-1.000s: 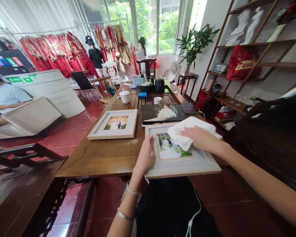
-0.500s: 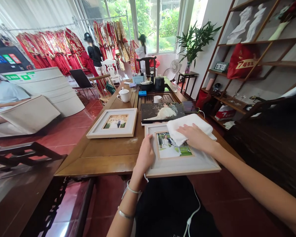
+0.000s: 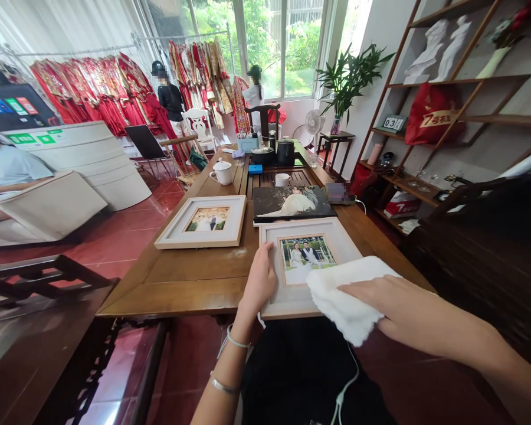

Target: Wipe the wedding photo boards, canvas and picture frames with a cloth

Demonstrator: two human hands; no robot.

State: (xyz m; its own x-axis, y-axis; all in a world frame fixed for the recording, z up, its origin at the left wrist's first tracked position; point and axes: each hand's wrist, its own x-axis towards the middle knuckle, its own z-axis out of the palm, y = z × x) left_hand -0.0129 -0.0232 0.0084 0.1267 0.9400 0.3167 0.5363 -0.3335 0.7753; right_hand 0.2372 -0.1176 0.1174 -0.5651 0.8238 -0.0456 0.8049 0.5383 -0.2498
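Observation:
A white photo frame with a wedding picture lies at the near edge of the wooden table. My left hand grips the frame's left side, fingers curled over its border. My right hand presses flat on a folded white cloth that covers the frame's near right corner.
A second white frame lies to the left, and a dark unframed photo print behind. Cups, a teapot and a tea tray stand farther back. Dark wooden chairs flank the table, shelves at right. People stand by red garments on racks.
My right hand slid the cloth from the frame's far right, over the picture, down to its near right corner. The left hand stayed put.

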